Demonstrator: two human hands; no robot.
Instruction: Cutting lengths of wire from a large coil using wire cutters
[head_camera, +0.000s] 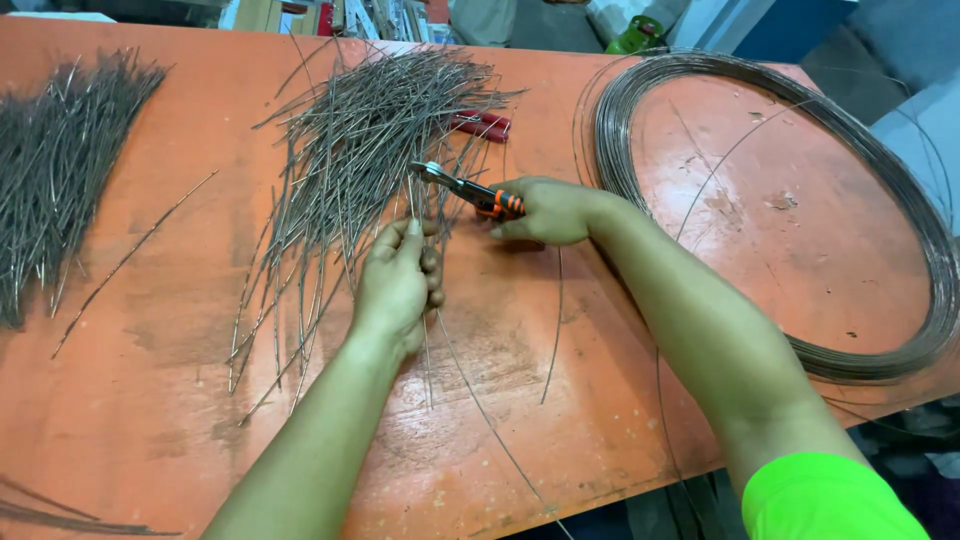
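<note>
My left hand (398, 285) grips a thin steel wire (470, 385) that runs down toward the table's near edge. My right hand (548, 210) holds pliers with orange and black handles (465, 187), their jaws at the wire just above my left hand. A loose pile of cut wire pieces (350, 165) lies spread on the orange table (150, 380) right behind and left of both hands. A large round coil of wire (905, 200) lies flat to the right of my right forearm.
A second heap of cut wires (55, 150) lies at the far left. Red-handled pliers (482, 124) rest behind the pile. A few stray wires (130, 255) lie between the heaps. A green bottle (634, 36) stands beyond the table's far edge.
</note>
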